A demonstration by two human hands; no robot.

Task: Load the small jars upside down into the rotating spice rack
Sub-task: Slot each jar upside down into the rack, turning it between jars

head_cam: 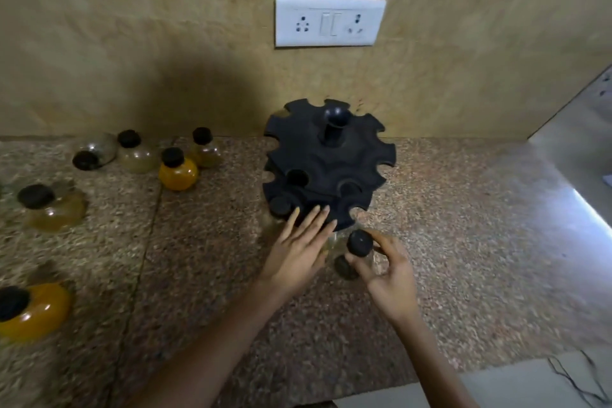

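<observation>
Currently mid-load: your right hand (385, 270) pinches jar (337, 253) at cap (359, 243); left hand (298, 248) flat, fingers (314, 219) straight on rack (328, 156) rim. Next: cap down, neck into slot (359, 212) beyond fingertips.

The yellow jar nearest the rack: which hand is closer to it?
Left. The left hand is right of the yellow jar, at the rack; the right hand is farther right, holding another jar.

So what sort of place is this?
Probably a home kitchen: a speckled stone counter, small jars of yellowish spices beside a black rotating spice rack, and a white socket panel above.
</observation>
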